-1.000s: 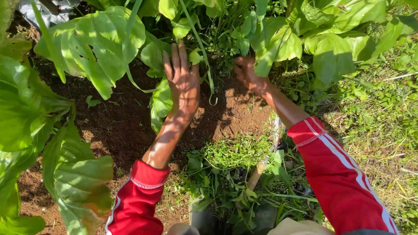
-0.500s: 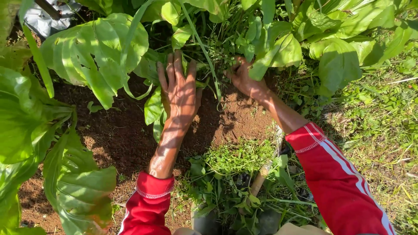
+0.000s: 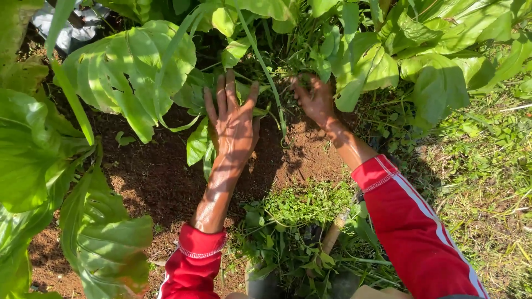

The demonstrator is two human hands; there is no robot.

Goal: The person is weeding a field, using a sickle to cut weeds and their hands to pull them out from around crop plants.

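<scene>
My left hand (image 3: 233,123) lies flat with fingers spread, pressing back large green leaves (image 3: 133,77) over dark brown soil (image 3: 160,182). My right hand (image 3: 313,97) reaches into low weeds (image 3: 293,61) under the leafy plant; its fingers curl among thin green stems, partly hidden by a broad leaf (image 3: 366,72). Both arms wear red sleeves with white stripes (image 3: 410,221).
A pile of pulled weeds (image 3: 307,205) lies near me with a wooden tool handle (image 3: 335,232) sticking out of it. Grass (image 3: 487,160) covers the ground at the right. Big leaves (image 3: 27,160) crowd the left side. A grey plastic bag (image 3: 61,27) shows at top left.
Both hands have stayed at the plant's base. My right hand has pushed a little deeper into the weeds, and the view has shifted slightly closer.
</scene>
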